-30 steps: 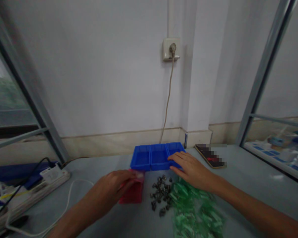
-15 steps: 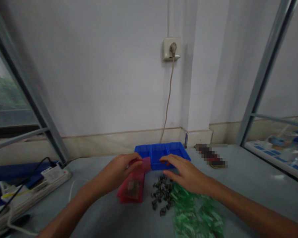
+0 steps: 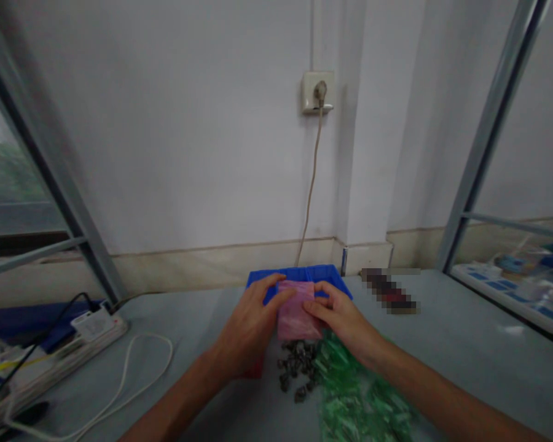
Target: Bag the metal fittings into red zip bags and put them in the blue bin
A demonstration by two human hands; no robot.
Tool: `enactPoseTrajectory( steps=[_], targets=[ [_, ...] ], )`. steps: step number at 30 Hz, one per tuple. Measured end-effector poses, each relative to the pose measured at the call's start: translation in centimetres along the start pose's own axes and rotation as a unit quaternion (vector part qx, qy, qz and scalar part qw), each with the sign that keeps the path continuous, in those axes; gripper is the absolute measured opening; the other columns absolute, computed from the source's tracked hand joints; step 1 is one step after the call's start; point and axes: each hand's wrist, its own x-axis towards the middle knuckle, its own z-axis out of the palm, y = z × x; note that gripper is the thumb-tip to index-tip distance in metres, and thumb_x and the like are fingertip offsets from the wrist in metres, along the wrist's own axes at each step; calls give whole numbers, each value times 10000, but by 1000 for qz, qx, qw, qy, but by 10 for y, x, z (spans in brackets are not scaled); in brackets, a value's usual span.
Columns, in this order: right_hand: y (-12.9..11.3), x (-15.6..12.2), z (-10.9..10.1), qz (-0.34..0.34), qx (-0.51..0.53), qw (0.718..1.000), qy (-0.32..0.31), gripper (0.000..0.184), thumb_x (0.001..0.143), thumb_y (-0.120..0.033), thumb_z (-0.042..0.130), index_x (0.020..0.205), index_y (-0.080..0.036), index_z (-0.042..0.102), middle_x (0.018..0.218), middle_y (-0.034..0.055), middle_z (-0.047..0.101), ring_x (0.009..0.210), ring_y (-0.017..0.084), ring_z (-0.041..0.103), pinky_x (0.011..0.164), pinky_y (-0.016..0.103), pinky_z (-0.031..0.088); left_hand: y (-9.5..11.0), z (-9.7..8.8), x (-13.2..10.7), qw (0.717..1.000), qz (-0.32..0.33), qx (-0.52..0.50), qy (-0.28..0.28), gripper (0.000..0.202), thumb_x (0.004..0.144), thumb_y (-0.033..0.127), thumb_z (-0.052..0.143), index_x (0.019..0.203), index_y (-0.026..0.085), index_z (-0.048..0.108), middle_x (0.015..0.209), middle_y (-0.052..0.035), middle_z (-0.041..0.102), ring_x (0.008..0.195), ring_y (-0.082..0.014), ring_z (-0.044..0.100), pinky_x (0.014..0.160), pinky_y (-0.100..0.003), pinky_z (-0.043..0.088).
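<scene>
The pink bag (image 3: pixel 297 322) is upright between both hands, just on the near side of the blue tray (image 3: pixel 325 274), hiding part of it. The left hand (image 3: pixel 251 313) has the bag's left edge, its thumb and forefinger nearly together at the upper corner. The right hand (image 3: pixel 343 313) pinches the right edge, thumb on the near face and the other fingers curled in close.

Below the bag, small metal parts (image 3: pixel 299 359) lie in a loose heap on the tabletop (image 3: pixel 465 368). Just right of them are green packets (image 3: pixel 345 393), partly under the right forearm. A red bag (image 3: pixel 254 368) shows beneath the left hand, mostly hidden. Far right of the tray lies a dark flat thing (image 3: pixel 391 291), blurred out. A white cable (image 3: pixel 170 353) loops at the left, near a power strip (image 3: pixel 113 333).
</scene>
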Motion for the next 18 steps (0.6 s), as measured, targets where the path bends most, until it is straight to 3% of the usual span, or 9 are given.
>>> enactPoseTrajectory(
  steps=[2,4,7,11,14,16,18],
  targets=[
    [3,0,-1,7,-6,1000,8,529,828,-555,876,1138,-239,587,761,-32,732,611,164,668,571,245,483,2,0,-3,999,35,9,-4,474,969,-14,534,1338,235,697,1493,-140,589,1357,-316,561,1152,-518,485],
    [4,1,-2,-13,-54,998,16,515,888,-588,807,1193,-252,564,731,-40,713,564,167,647,528,246,459,4,1,-5,999,26,-19,-10,358,980,25,575,1231,225,733,1330,-120,687,1246,-303,609,1104,-497,500],
    [6,1,-4,-53,-124,991,23,424,993,-649,648,1133,-251,614,731,-34,674,535,158,595,508,254,427,7,4,-5,994,-73,-83,-16,165,1055,210,600,1109,222,756,1079,-75,749,1044,-268,658,975,-421,539],
    [9,-3,-6,-84,-161,983,16,367,1041,-597,620,997,-235,665,726,-42,573,625,153,555,573,254,423,6,11,-8,952,-231,-198,-33,287,1090,423,573,1095,212,767,1024,-54,780,929,-244,699,856,-342,559],
    [12,-8,-5,-106,-164,981,9,265,1037,-509,670,1046,-253,604,765,-59,562,637,148,531,595,254,419,7,17,-11,903,-270,-331,-57,351,1065,470,609,1282,208,697,1013,-44,779,895,-241,726,791,-320,573],
    [13,-12,-5,-123,-164,979,16,240,1025,-463,697,1004,-256,577,785,-59,566,664,152,533,630,259,425,7,21,-14,867,-287,-404,-51,569,1045,467,641,1538,227,490,1013,-37,764,877,-235,736,764,-318,583],
    [14,-14,-6,-136,-183,974,14,198,1033,-430,679,988,-247,618,833,-33,610,733,171,569,686,276,443,8,23,-16,851,-295,-433,-37,728,1059,474,616,1662,248,275,999,-27,748,837,-219,728,745,-316,584]
  ],
)
